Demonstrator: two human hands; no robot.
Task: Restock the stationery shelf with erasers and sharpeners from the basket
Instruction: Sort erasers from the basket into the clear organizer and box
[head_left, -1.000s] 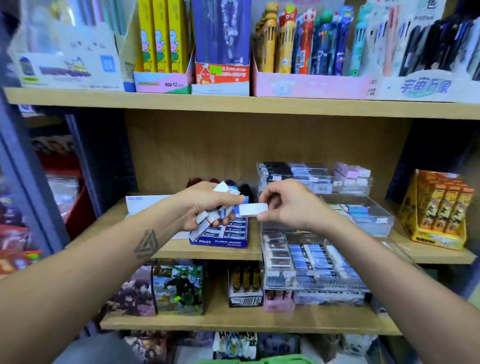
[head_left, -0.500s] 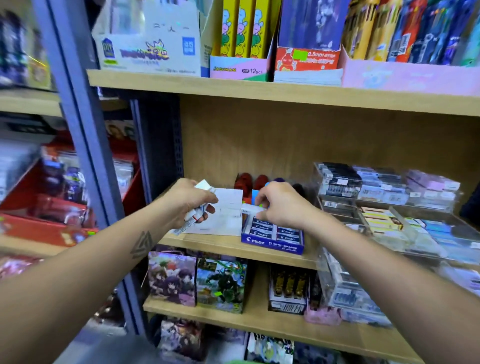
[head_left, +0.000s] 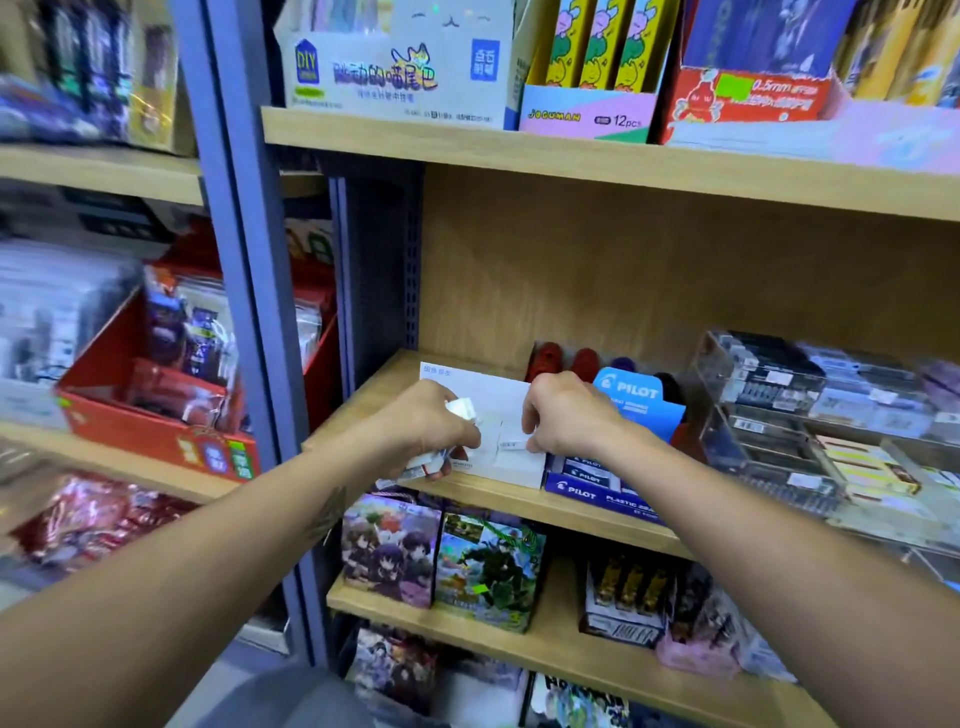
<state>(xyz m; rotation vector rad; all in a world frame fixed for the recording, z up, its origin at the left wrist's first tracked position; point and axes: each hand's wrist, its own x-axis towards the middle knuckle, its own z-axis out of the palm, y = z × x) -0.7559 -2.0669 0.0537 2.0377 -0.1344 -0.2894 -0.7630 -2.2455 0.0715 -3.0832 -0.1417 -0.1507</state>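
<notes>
Right hand (head_left: 563, 415) has shifted left, pinching an eraser (head_left: 513, 445) over the white box (head_left: 498, 415); left hand (head_left: 426, 431) grips erasers (head_left: 460, 408)

I get one view only, a head-worn wide-angle close behind both hands, looking forward and slightly down along the forearms. It faces the wooden shelf (head_left: 519, 499) just past the left hand (head_left: 431, 431) and right hand (head_left: 566, 415).

The wooden shelf (head_left: 519, 501) carries a white box (head_left: 501, 415), a blue Pilot eraser box (head_left: 592, 486) beside it, and clear trays (head_left: 779, 415).
</notes>
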